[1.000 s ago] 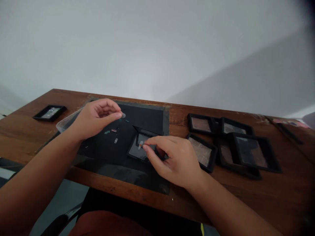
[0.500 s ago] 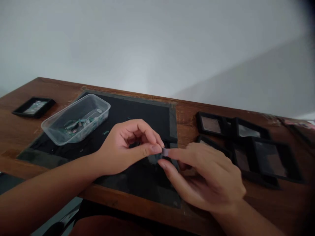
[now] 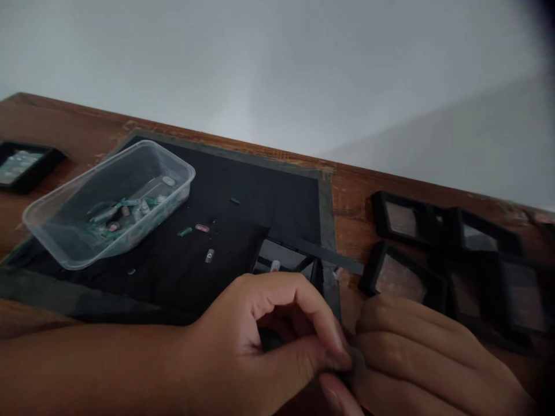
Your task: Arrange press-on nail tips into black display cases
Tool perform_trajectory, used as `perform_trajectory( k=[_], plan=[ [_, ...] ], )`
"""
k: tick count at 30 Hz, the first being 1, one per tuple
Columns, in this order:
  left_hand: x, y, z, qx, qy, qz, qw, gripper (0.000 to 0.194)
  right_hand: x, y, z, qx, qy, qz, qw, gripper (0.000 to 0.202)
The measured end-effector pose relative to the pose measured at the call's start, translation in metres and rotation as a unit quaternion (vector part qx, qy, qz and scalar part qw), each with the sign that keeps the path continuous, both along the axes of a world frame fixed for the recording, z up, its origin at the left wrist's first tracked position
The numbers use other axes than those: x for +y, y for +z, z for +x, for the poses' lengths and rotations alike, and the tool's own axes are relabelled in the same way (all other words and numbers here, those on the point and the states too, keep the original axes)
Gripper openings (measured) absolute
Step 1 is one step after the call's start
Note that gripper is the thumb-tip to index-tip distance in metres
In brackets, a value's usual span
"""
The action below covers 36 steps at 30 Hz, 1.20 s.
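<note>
My left hand (image 3: 277, 341) is closed in a pinch, thumb and index fingertips pressed together on something small and dark, too hidden to name. My right hand (image 3: 425, 352) meets it there, fingers curled and thumb below; a greyish edge (image 3: 358, 365) shows between the two hands. Just beyond my left hand lies a black-framed case with a glossy top (image 3: 284, 254), a small clear-and-orange piece (image 3: 275, 266) on it. A flat dark strip (image 3: 333, 254) runs from the case toward the right.
A clear plastic tub (image 3: 108, 202) of green, clear and pinkish crystal pieces stands on a black mat (image 3: 225, 179). A green piece (image 3: 185, 231), a pink piece (image 3: 202, 228) and a clear piece (image 3: 209, 255) lie beside it. Black frames (image 3: 403, 222) cluster right; another frame (image 3: 26, 164) sits left.
Both hands have moved down and nearer to me, still together. My right hand has turned its back upward. The view has shifted, and the glossy case and strip now show more.
</note>
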<state>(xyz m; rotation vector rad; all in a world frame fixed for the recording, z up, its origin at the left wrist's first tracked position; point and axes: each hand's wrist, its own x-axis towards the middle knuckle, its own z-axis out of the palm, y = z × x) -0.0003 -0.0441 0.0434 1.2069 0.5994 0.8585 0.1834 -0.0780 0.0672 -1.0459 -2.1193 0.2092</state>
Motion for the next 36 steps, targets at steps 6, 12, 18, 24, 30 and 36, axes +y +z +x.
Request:
perform_trajectory(
  k=[6,12,18,24,30,36],
  plan=[
    [0.000,0.008,0.002,0.012,0.003,-0.094,0.996,0.017,0.006,0.008,0.005,-0.071,0.020,0.024,0.997,0.035],
    [-0.002,0.012,0.002,-0.013,0.014,-0.190,0.982,0.021,0.005,0.008,0.001,-0.096,-0.014,0.033,0.995,0.043],
    [0.005,0.006,0.001,-0.061,-0.002,-0.252,0.966,0.021,0.008,0.003,0.003,-0.105,-0.006,0.025,0.994,0.043],
    [0.014,0.001,0.000,-0.085,-0.033,-0.302,0.949,0.020,0.007,-0.004,0.003,-0.082,-0.031,0.015,0.996,0.034],
    [0.013,-0.003,0.003,-0.100,-0.037,-0.346,0.932,0.029,0.005,-0.007,0.002,-0.060,-0.035,0.001,0.998,0.022],
    [0.011,-0.001,0.005,-0.078,-0.053,-0.386,0.918,0.039,0.008,-0.001,0.002,-0.080,-0.019,0.017,0.996,0.036]
  ],
)
